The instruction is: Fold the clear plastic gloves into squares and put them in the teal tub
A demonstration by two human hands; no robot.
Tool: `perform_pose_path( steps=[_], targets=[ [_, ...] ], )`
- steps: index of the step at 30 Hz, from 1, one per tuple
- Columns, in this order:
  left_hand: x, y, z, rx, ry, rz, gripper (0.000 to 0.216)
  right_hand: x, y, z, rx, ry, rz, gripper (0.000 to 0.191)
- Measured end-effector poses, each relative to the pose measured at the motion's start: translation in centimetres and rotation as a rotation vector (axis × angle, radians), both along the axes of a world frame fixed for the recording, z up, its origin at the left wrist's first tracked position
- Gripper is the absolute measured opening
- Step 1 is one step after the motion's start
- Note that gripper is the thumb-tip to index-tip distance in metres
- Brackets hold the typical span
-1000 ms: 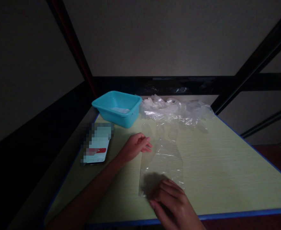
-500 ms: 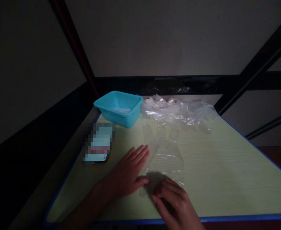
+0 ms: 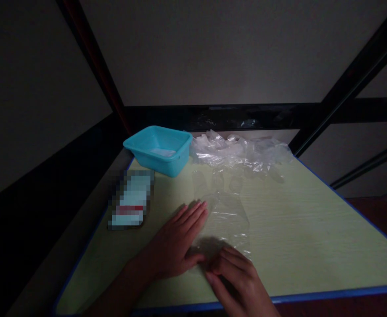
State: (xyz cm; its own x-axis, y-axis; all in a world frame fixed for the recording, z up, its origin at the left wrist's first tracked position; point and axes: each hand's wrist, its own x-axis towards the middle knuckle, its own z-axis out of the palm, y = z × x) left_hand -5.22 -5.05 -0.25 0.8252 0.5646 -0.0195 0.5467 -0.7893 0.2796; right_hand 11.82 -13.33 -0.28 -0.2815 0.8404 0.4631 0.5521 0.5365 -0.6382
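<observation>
Nearest the camera, the right hand (image 3: pixel 237 281) lies palm down at the near edge of the table (image 3: pixel 312 246), its fingers loosely curled and spread over the near end of a clear plastic glove (image 3: pixel 228 215); it presses on the film and does not pinch it, so the hand is not closed on anything. Just to its left, the left hand (image 3: pixel 176 244) lies flat, fingers together and straight, pointing away along the glove's left edge, the thumb reaching in toward the right hand's fingertips; it too is open, holding the film down by its weight only. The glove lies flat on the table between and beyond the two hands, cuff end under them, its finger end toward the far side. Judged from this, the flattening of the sheet looks mostly done: the middle part is smooth with a few creases, no fold is made yet, and the near end is hidden under the hands so its state cannot be told. Further out on the left lies a phone (image 3: pixel 130 200), screen up, apart from the hands. Beyond it stands a teal plastic tub (image 3: pixel 158 149) with something pale inside, too dim to identify. Beside the tub at the far edge is a heap of clear plastic gloves (image 3: pixel 242 149), loose and crumpled, its near edge just short of the flat glove's fingers.
</observation>
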Motion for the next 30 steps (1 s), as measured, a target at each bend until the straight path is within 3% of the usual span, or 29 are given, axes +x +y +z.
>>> perform_pose_path(
  steps=[10,14,17,19,21,25,30],
  targets=[
    [0.3,-0.2,-0.2,-0.049,-0.024,-0.012,0.082,0.6,-0.4,0.2,0.058,-0.017,0.053,0.024],
    [0.2,-0.1,-0.2,-0.044,-0.071,-0.024,0.083,2.8,-0.7,1.6,0.058,-0.234,0.157,0.018],
    [0.0,-0.1,0.0,-0.040,-0.056,-0.033,0.084,4.9,-0.9,2.3,0.066,-0.477,0.089,0.051],
    [-0.1,-0.3,0.3,-0.029,-0.033,-0.029,0.088,6.0,-1.0,1.9,0.092,-0.597,0.032,0.076],
    [-0.4,-0.7,0.4,-0.024,-0.021,-0.019,0.092,6.7,-1.2,0.9,0.097,-0.659,0.011,0.086],
    [-1.5,-2.1,0.1,-0.046,-0.027,0.031,0.100,7.3,-1.4,-1.0,0.207,-0.710,0.018,0.084],
    [-2.4,-3.7,-0.4,-0.065,-0.022,0.003,0.100,7.4,-1.6,-1.0,0.325,-0.794,0.051,0.074]
  ],
)
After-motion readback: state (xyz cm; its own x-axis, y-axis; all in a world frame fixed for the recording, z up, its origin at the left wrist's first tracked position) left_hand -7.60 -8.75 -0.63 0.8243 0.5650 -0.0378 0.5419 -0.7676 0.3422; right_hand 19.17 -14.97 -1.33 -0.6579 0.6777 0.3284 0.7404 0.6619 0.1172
